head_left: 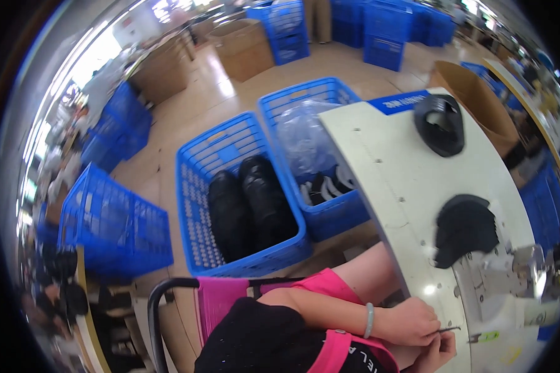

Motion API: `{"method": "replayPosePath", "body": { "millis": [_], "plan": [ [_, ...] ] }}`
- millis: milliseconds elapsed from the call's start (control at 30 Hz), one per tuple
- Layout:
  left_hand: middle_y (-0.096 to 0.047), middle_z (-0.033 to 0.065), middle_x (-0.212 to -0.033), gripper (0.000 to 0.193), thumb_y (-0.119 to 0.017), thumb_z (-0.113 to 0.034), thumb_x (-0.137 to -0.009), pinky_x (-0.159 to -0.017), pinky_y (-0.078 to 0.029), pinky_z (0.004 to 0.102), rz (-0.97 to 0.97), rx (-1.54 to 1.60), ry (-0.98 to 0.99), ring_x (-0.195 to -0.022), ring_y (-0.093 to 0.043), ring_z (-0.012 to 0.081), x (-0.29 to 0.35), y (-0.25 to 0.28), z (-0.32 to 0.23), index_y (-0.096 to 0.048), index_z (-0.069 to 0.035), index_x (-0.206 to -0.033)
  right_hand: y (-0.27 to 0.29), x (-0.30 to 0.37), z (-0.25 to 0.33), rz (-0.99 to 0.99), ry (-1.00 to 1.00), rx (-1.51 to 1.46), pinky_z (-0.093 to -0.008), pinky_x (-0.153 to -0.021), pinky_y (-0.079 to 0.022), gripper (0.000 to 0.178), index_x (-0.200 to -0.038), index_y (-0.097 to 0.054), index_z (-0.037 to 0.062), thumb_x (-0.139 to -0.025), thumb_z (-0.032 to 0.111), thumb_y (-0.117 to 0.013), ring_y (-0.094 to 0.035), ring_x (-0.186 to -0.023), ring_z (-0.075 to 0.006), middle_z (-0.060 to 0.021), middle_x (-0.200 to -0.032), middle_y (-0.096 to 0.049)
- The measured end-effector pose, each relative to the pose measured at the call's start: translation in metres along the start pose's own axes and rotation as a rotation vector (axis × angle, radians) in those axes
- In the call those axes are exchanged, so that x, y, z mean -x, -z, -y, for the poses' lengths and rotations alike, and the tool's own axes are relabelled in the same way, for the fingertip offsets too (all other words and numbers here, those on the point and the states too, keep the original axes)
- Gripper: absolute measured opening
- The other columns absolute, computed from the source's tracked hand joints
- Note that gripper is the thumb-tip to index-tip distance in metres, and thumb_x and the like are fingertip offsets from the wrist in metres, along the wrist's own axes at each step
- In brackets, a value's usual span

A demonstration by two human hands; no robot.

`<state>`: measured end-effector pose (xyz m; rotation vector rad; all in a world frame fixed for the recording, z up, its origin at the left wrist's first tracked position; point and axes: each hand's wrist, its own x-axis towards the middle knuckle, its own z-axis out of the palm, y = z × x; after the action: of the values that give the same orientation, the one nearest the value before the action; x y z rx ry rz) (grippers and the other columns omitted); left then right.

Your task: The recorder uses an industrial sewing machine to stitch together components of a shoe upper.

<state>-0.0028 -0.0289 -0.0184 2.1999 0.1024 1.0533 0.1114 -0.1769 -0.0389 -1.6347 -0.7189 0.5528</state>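
At the near edge of the pale work table (397,168), my left hand (409,321) is closed, with a light bracelet on its wrist. My right hand (437,355) meets it from below, fingers pinched together. A thin dark strip or tool (450,329) sticks out between the two sets of fingertips; its kind is too small to make out. Beyond the hands a black cap (466,229) lies on the table. Farther off sits another black cap (440,133), with an opening showing in it.
Metal sewing machine parts (529,267) stand at the table's right. Left of the table, one blue crate (190,217) holds stacked black caps; another blue crate (336,217) holds clear plastic and black-and-white pieces. More blue crates (121,233) and cardboard boxes (242,53) stand around on the tiled floor.
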Motion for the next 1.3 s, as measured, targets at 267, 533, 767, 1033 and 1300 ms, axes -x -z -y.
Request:
{"method": "replayPosePath", "body": {
  "millis": [267,533,767,1033,1300],
  "plan": [
    [-0.055,0.0080,-0.055,0.022,-0.055,-0.022,-0.076,-0.051,-0.044,0.0372,0.203,-0.110,0.153,-0.054,-0.057,0.0256,-0.005,-0.012,-0.015,-0.058,-0.004,-0.063,0.013,-0.013,-0.012,-0.089,0.049,0.100,-0.0272,-0.061,-0.045,0.012,-0.077,-0.058,-0.0001,-0.084,0.007,-0.065,-0.053,-0.068,-0.0139,-0.0062,-0.074,-0.059],
    [-0.061,0.0089,-0.057,0.023,-0.053,-0.023,-0.075,-0.053,-0.043,0.0379,0.229,-0.217,0.212,-0.055,-0.060,0.0269,-0.004,-0.019,-0.022,-0.062,-0.007,-0.061,0.015,-0.020,-0.018,-0.004,-0.033,-0.090,-0.0318,-0.066,-0.051,0.006,-0.091,-0.056,0.0014,-0.086,0.003,-0.059,-0.060,-0.077,-0.0197,-0.0102,-0.087,-0.061],
    [-0.060,0.0063,-0.060,0.019,-0.056,-0.022,-0.073,-0.053,-0.046,0.0373,0.272,-0.296,0.172,-0.059,-0.061,0.0253,0.001,-0.014,-0.023,-0.060,-0.005,-0.065,0.001,-0.017,-0.006,0.045,-0.011,-0.179,-0.0316,-0.064,-0.050,0.004,-0.088,-0.056,0.0013,-0.086,0.003,-0.059,-0.058,-0.075,-0.0192,-0.0094,-0.085,-0.060],
    [-0.063,0.0103,-0.061,0.026,-0.067,-0.036,-0.065,-0.049,-0.049,0.0409,0.279,-0.384,0.121,-0.056,-0.063,0.0300,0.003,-0.031,-0.007,-0.068,-0.010,-0.066,0.007,-0.028,-0.021,0.075,0.127,-0.112,-0.0290,-0.059,-0.046,0.013,-0.083,-0.060,-0.0031,-0.085,0.008,-0.065,-0.055,-0.069,-0.0156,-0.0090,-0.076,-0.060],
    [-0.063,0.0096,-0.060,0.026,-0.066,-0.037,-0.067,-0.049,-0.049,0.0410,0.239,-0.467,0.132,-0.056,-0.063,0.0303,0.009,-0.029,-0.008,-0.067,-0.012,-0.064,0.004,-0.032,-0.027,0.130,0.119,-0.067,-0.0325,-0.059,-0.047,0.009,-0.084,-0.061,-0.0054,-0.084,0.004,-0.061,-0.055,-0.069,-0.0189,-0.0123,-0.075,-0.060]
  ]
}}
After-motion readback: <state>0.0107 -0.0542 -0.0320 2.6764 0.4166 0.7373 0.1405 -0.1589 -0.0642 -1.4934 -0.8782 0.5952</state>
